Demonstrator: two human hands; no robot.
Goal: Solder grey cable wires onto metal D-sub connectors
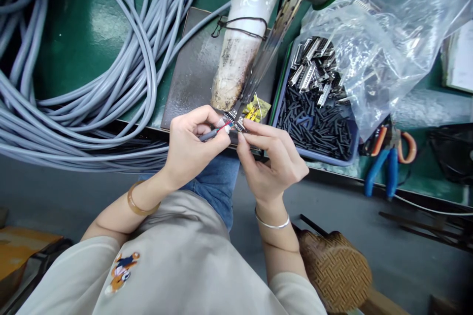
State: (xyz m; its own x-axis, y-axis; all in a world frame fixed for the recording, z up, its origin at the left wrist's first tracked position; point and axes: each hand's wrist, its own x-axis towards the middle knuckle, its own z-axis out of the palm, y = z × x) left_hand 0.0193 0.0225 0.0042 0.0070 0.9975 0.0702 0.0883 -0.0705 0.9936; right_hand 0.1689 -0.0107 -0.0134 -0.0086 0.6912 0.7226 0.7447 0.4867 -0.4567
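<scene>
Between finger and thumb, my left hand (194,145) pinches the end of a grey cable (208,135), whose thin coloured wires (226,126) fan out toward a small metal multi-pin connector (240,126). My right hand (271,155) grips that connector at its right end with thumb and fingertips. From above, the tip of a soldering iron (254,71) comes down onto or just over the connector's pins; I cannot tell whether it touches. Just behind my right fingers lies a yellow piece (256,109) with a thin pale strand across it.
A stained white tube (238,34) with wire round it stands over a dark plate (192,76). Grey cable bundles (129,78) cover the left. To the right, a blue bin (334,161) holds connectors and black sleeves, under a plastic bag (384,54). Blue-handled cutters (384,170) lie beside it.
</scene>
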